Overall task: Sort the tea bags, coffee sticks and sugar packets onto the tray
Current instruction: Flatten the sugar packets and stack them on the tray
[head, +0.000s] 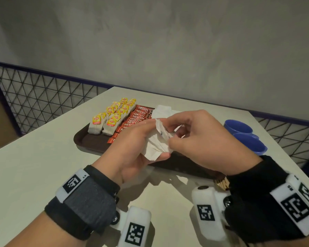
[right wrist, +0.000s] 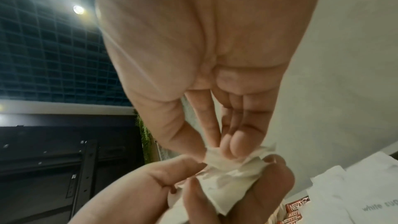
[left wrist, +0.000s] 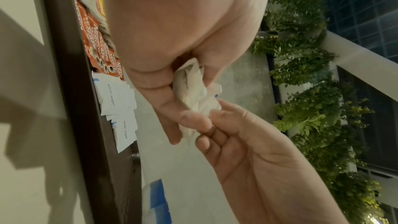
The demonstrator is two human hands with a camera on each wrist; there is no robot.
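Both hands work a bunch of sugar packets (head: 158, 139) above the tray (head: 89, 140).

The left hand (head: 132, 145) curls round the bunch; the right hand (head: 194, 138) pinches its top edge. Tea bags (head: 112, 114) and coffee sticks (head: 135, 118) lie in rows on the tray.

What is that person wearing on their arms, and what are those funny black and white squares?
Both hands are bare. The left wrist wears a grey and black band with a white block showing a square code and the letters LS. The right wrist wears a black band with white blocks carrying similar codes. A white camera box with a code hangs under each wrist.
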